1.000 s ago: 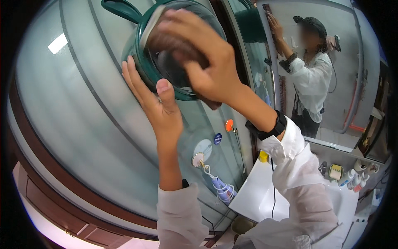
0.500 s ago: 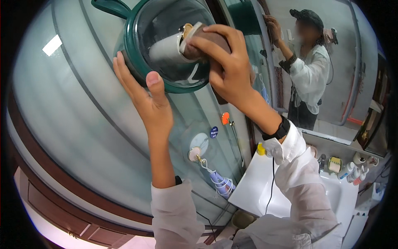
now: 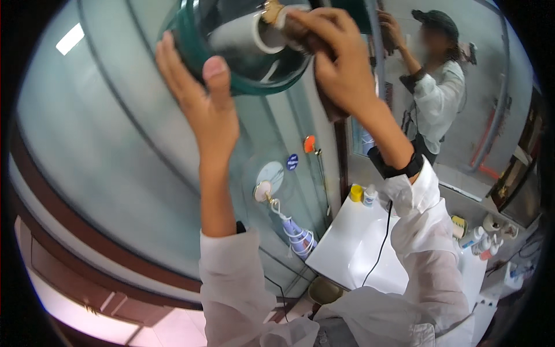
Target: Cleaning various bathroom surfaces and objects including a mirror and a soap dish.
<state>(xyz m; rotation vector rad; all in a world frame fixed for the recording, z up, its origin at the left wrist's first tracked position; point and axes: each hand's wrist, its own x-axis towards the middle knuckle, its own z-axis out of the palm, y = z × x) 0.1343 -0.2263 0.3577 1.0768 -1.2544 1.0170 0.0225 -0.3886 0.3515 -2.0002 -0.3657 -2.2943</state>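
At the top edge is a round container (image 3: 202,58) with a dark green rim and a see-through front, partly cut off. My left hand (image 3: 202,110) lies against its lower left side, fingers stretched out and thumb apart on the rim. A white roll-like cylinder (image 3: 237,37) with a hollow end shows in the round front; I cannot tell whether it is inside or reflected. My right hand (image 3: 347,63) is closed on a brown cloth-like thing (image 3: 332,107) that hangs below it. Its fingertips are close to the cylinder's open end, near a small gold-coloured piece (image 3: 272,10).
Frosted glass panels (image 3: 133,191) fill the left. On the glass are an orange hook (image 3: 309,143) and a pinkish hook holding a corded purple appliance (image 3: 298,237). A white sink (image 3: 364,243) stands below on the right with several bottles (image 3: 480,243). A mirror (image 3: 485,75) reflects a person.
The view has tilted down, so the container and both hands sit higher. My right hand has shifted a little right of the cylinder, and more of its hollow end shows.
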